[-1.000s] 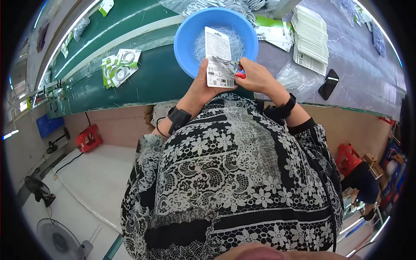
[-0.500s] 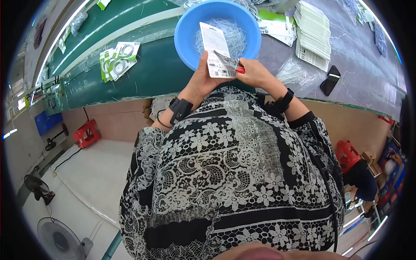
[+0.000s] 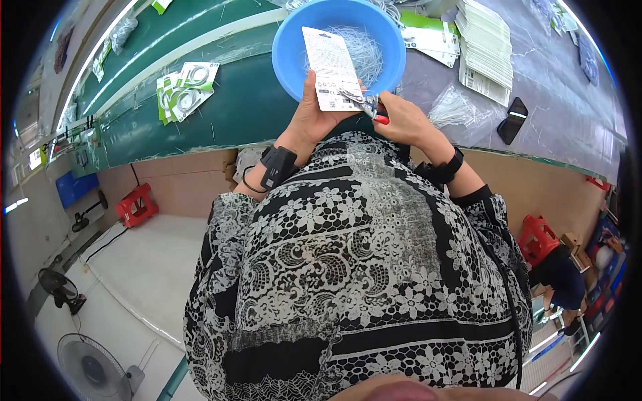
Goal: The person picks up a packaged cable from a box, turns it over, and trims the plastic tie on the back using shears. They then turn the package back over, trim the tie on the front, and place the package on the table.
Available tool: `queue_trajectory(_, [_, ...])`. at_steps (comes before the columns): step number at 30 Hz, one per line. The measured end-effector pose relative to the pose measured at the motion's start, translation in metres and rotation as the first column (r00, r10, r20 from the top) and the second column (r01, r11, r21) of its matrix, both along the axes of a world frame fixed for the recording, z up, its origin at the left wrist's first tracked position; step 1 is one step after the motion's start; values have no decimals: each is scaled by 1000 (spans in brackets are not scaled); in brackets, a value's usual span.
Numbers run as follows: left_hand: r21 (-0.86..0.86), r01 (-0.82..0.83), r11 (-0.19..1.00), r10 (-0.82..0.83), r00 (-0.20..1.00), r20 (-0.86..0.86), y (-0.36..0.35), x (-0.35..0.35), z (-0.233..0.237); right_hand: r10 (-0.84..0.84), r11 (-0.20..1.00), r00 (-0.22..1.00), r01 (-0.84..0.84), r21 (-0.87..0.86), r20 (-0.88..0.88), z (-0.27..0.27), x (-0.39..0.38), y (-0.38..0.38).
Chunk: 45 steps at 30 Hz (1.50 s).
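In my left hand (image 3: pixel 313 113) is a white printed packaging card (image 3: pixel 329 63), held upright with its text side toward me. My right hand (image 3: pixel 402 120) is closed round red-handled cutting pliers (image 3: pixel 366 104). The metal jaws lie against the lower right part of the card; whether they grip a tie there is too small to tell. Behind the card stands a blue basin (image 3: pixel 287 50) holding many thin clear plastic offcuts (image 3: pixel 364 50).
Left of the basin lie several carded white cables (image 3: pixel 186 93). To the right are green and white cards (image 3: pixel 431 37), a tall stack of white cards (image 3: pixel 483 50), a bag of clear ties (image 3: pixel 458 110) and a black phone (image 3: pixel 512 121) near the table's edge.
The pliers have shifted down on the card and tilted, with my right hand moving slightly right and lower. The card has moved a little up and left.
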<state>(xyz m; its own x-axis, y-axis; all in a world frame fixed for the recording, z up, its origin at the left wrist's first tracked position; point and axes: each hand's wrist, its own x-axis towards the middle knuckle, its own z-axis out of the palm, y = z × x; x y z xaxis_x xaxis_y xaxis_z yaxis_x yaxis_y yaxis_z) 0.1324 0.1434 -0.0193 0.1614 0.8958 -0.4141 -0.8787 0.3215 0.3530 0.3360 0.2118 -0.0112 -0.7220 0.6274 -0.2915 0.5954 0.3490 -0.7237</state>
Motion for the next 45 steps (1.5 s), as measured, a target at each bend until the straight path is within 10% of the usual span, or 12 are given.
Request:
queue_trajectory(11, [14, -4, 1000, 3, 999, 43, -13, -4, -7, 33, 999, 999, -35, 42, 43, 3, -2, -4])
queue_trajectory(18, [88, -82, 993, 64, 980, 187, -15, -10, -26, 71, 961, 996, -83, -262, -56, -15, 1, 0])
queue_trajectory(27, [-105, -149, 983, 131, 979, -158, -5, -24, -34, 25, 909, 996, -60, -412, -90, -36, 5, 10])
queue_trajectory(34, [47, -164, 985, 170, 921, -350, -16, -34, -8, -284, 959, 959, 284, -22, -17, -17, 3, 19])
queue_trajectory(45, [134, -270, 954, 300, 886, -353, -19, -26, 6, -73, 851, 997, 46, 523, 32, 20, -8, 3])
